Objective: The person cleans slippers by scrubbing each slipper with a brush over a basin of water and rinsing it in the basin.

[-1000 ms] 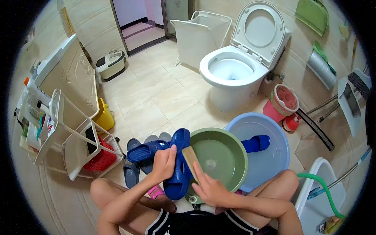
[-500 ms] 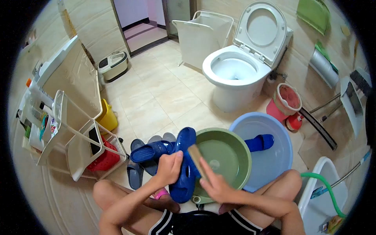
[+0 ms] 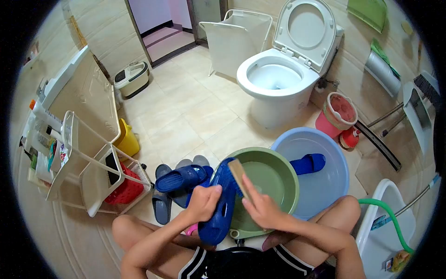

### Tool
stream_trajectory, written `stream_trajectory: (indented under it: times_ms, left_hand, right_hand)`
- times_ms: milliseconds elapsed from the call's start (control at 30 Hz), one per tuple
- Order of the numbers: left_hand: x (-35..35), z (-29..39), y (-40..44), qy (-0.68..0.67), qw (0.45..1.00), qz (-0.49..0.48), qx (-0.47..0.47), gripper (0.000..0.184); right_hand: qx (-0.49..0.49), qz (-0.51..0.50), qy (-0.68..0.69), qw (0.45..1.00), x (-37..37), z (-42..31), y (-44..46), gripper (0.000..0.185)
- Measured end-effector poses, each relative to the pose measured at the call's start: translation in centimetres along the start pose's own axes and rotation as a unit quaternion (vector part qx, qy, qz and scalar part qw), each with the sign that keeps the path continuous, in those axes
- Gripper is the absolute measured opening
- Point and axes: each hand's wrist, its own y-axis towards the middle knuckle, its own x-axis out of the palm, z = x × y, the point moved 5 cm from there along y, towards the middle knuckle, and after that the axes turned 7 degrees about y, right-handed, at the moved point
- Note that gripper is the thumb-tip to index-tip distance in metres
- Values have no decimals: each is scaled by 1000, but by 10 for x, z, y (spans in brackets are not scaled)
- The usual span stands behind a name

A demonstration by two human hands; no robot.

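Note:
My left hand (image 3: 204,203) is closed round the edge of a blue slipper (image 3: 218,218), held tilted at the left rim of a green basin (image 3: 290,204). In my right hand (image 3: 262,208) is a scrubbing brush (image 3: 239,179) with a wooden back, its blue bristles against the slipper's right side. Water lies in the green basin. A blue basin (image 3: 341,186) beside it, to the right, holds another blue slipper (image 3: 308,164). Left of my left hand, several blue and grey slippers (image 3: 180,179) are piled on the floor.
A white toilet (image 3: 278,79) with its lid up stands ahead, with a pink bucket (image 3: 327,123) to its right. At the left is a white rack (image 3: 114,181). A green hose (image 3: 388,211) runs over a white tub (image 3: 362,242) at the right.
The held slipper has tipped, its upper end moving right and down. The brush has shifted slightly right along with my right hand. The whole view has moved a little.

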Motion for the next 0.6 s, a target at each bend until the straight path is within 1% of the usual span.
stream_trajectory:
  times_ms: [33,67,100,133,200,233,300,333,400,433,500,533,567,600]
  left_hand:
    - [3,5,-2,11,999,-22,24,39]
    - [4,7,-2,-2,1000,-6,7,39]
    - [3,5,0,-2,1000,-3,10,39]
    - [1,-2,2,-3,1000,17,-10,40]
    - [-7,-6,5,-10,997,63,-54,40]
    - [-12,-1,8,-17,995,63,-71,40]
    - [-10,0,3,2,998,56,-37,39]
    - [-8,3,1,13,999,45,-28,39]
    - [-2,10,-2,26,999,18,-2,39]
    - [1,11,-3,25,1000,19,-2,39]
    - [8,6,-3,-27,999,17,-23,40]
    - [8,0,-2,-12,999,35,-4,41]
    - [8,-5,-1,-13,999,39,-6,41]
    - [5,-13,2,-29,997,50,-48,42]
  right_hand:
    - [-16,30,8,999,-6,3,4,65]
    - [1,17,-3,1000,-7,3,5,65]
    - [16,3,-14,1000,-8,1,5,66]
    - [13,2,-17,1000,-6,-2,2,66]
    - [-58,-21,9,998,15,-11,-14,67]
    - [-77,-18,-2,997,22,-17,-20,68]
    - [-180,55,-16,982,20,-21,-17,68]
    - [-179,59,-15,982,17,-14,-12,68]
    - [-17,14,33,999,5,13,3,66]
    - [-16,14,33,999,0,14,7,66]
    - [28,32,70,997,-10,14,15,65]
    - [125,-25,60,990,-12,1,11,65]
    - [124,-28,57,990,-5,2,6,65]
    - [27,-20,69,997,6,-4,-2,65]
